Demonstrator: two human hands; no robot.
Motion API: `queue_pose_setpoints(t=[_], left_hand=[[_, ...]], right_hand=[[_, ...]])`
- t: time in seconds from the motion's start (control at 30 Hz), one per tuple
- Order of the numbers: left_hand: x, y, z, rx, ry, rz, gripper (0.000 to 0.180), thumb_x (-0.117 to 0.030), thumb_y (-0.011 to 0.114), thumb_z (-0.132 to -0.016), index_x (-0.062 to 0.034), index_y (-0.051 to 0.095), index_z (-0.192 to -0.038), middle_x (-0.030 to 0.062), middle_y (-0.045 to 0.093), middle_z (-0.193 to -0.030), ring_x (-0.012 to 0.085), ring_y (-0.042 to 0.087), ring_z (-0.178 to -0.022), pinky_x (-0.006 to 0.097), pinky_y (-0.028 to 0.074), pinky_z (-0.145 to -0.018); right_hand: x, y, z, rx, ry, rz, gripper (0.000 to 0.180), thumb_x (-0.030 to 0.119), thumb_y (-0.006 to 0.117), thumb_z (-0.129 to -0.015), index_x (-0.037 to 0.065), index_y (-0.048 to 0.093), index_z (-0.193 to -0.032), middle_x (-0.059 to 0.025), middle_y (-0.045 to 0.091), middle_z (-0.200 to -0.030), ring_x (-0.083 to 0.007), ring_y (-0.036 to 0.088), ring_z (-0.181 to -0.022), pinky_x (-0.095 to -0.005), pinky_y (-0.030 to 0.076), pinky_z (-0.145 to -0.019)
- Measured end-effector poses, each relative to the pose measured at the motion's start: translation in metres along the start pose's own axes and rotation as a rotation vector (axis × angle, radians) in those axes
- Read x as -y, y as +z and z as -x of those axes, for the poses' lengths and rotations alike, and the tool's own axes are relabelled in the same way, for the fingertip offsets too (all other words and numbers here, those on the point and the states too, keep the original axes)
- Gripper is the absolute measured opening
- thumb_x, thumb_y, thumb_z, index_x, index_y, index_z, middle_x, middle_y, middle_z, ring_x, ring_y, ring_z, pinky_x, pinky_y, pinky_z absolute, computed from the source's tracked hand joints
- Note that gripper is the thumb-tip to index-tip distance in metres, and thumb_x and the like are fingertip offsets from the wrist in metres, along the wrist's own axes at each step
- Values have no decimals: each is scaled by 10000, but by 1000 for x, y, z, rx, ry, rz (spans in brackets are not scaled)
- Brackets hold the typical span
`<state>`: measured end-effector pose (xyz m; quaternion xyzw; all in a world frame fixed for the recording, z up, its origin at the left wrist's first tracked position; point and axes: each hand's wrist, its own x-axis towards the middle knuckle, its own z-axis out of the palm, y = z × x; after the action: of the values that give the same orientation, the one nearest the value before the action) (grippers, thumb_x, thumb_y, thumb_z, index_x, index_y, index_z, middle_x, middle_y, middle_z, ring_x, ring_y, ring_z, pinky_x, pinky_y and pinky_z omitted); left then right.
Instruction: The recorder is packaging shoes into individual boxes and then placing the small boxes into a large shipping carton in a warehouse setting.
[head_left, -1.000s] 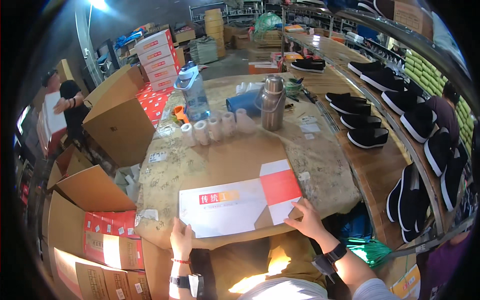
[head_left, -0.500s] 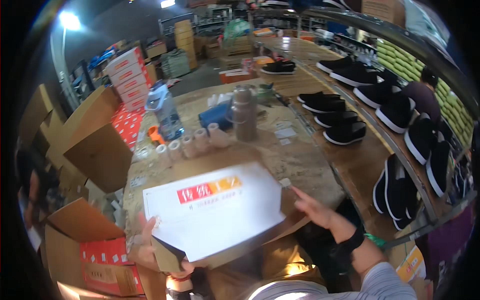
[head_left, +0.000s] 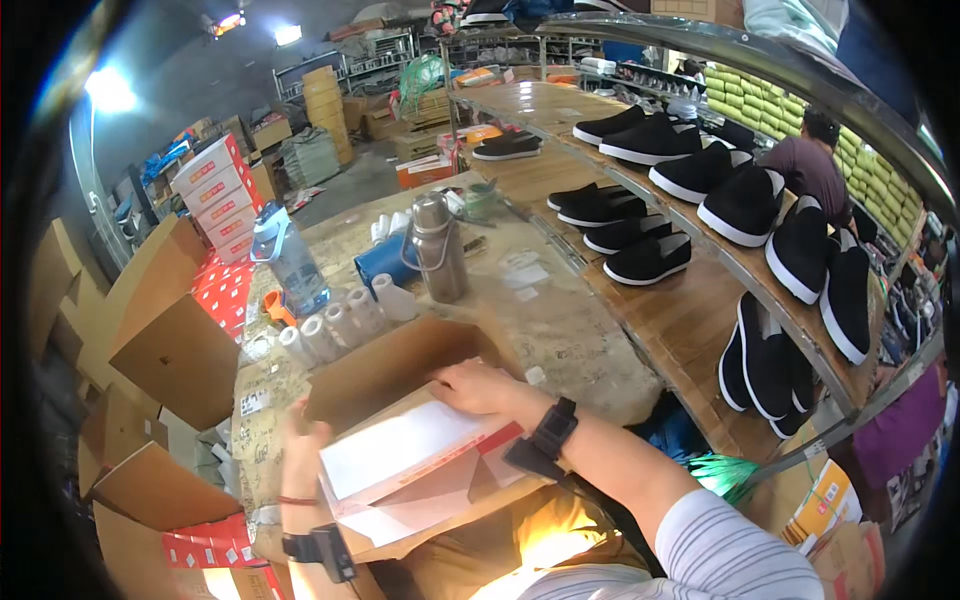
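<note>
Over the near side of the table lies a white-and-brown cardboard box (head_left: 400, 452), with a brown flap (head_left: 405, 365) raised at its far side. A red strip runs along its right end, and a pale panel slants down at the front. My right hand (head_left: 480, 388) reaches across it, fingers bent over the white panel's far edge. Beside the box's left end is my left hand (head_left: 303, 445), upright with its fingers somewhat apart; it seems to hold nothing. Dark bands circle both wrists.
Small white rolls (head_left: 350, 318), a water jug (head_left: 290, 262), a metal flask (head_left: 437, 250) and a blue roll (head_left: 386, 262) stand beyond the box. Black slip-on shoes (head_left: 650, 258) line the rack to the right. Open cartons (head_left: 165, 340) crowd the left. Another person (head_left: 805, 170) is behind the rack.
The printed white panel faced up before; now the brown flap is raised behind the box. My right hand moved from beside the box onto it, and my left hand left its lower corner.
</note>
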<state>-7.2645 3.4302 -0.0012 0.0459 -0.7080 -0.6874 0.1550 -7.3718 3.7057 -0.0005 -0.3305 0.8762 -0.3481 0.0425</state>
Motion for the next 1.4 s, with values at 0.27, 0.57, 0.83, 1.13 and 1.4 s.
queue_pose_setpoints(t=[0.27,0.57,0.83,1.13,1.4], left_hand=[[-16,39,14,-141,196,-844,1009,-81,823,-550,-41,229,-1365,228,363,-1336,361,418,-1196,412,320,-1031],[-2,18,20,-35,267,-641,683,-63,792,-585,-116,509,-1205,182,397,-1276,351,407,-1186,392,372,-983],[-40,52,45,-239,424,-970,647,-83,749,-637,-80,486,-1228,179,385,-1275,364,408,-1171,398,376,-965],[1,73,46,58,269,-1186,534,-305,560,-832,-113,458,-1319,183,329,-1415,339,291,-1313,570,117,-1072],[-14,71,40,64,398,-1288,491,-311,612,-787,-123,546,-1236,172,458,-1162,331,392,-1152,524,204,-1037]], right_hand=[[-40,-51,3,-654,-534,201,318,240,643,-804,44,597,-1050,-154,577,-1044,-356,520,-964,-427,423,-821],[-46,-41,14,-70,-110,-36,808,375,789,-630,105,416,-1295,-192,479,-1189,-384,493,-1099,-410,425,-919],[-24,-37,30,-349,19,42,515,394,684,-769,62,519,-1125,-175,458,-1133,-346,569,-925,-428,472,-797],[32,-216,143,-434,-216,798,284,346,653,-756,90,687,-875,-103,622,-987,-292,607,-877,-394,488,-756],[-3,-374,244,-895,898,1350,469,532,528,-810,123,680,-984,-154,636,-1014,-317,593,-966,-426,447,-839]])
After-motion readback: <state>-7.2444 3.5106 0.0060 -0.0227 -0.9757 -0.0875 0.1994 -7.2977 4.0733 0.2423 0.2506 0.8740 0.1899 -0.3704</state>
